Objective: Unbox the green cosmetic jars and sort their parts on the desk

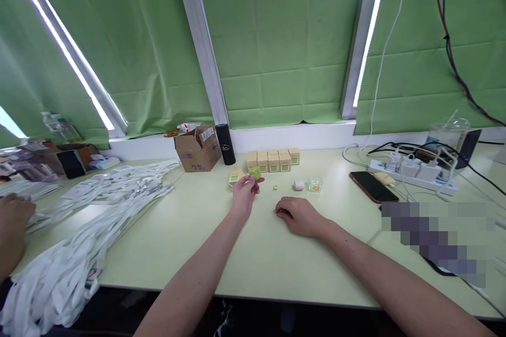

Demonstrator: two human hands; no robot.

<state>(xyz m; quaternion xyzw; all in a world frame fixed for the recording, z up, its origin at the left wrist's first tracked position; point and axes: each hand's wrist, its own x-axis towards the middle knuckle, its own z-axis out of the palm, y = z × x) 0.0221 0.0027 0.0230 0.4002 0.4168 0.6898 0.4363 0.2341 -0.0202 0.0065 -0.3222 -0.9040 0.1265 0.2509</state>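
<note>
My left hand (245, 190) pinches a small round green object (255, 172) between thumb and fingers, just in front of the small kraft boxes. Right beside that hand lies one box (236, 175) apart from the others. My right hand (298, 215) rests on the table with its fingers loosely curled under, and nothing shows in them. Ahead of it are a tiny yellow piece (275, 187), a small white cylinder (298, 185) and a small clear glass cup (315, 185) with something yellow inside.
Several small kraft boxes (272, 161) stand in rows behind, near a black bottle (225, 145) and a cardboard carton (197, 150). White straps (95, 226) cover the left side, where another person's hand (13, 231) shows. At right lie a phone (373, 187) and a power strip (415, 176) with cables.
</note>
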